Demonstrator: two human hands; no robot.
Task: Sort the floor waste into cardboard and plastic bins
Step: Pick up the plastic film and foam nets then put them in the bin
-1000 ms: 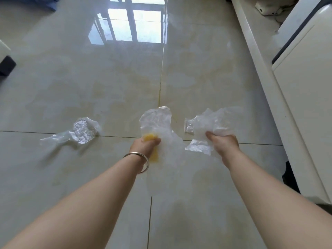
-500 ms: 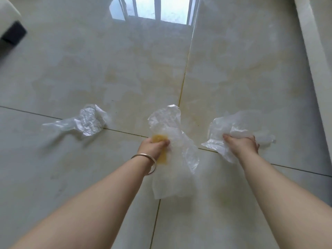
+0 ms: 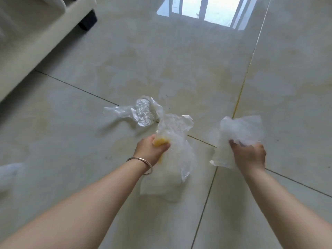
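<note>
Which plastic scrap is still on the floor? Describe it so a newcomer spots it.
Start at the cream sofa and go down-right across the tiles. The crumpled clear plastic scrap lies just beyond the left hand. Unlike its two neighbours, no hand holds it.

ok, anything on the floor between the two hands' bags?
Nothing: head view shows only bare tile and a grout line between the left hand's bag and the right hand's bag. The crumpled wrapper lies beyond the left bag.

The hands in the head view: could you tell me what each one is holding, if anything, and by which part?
The left hand grips a clear plastic bag at its bunched middle, by a yellow patch. The right hand grips another clear bag by its gathered lower edge.
</note>
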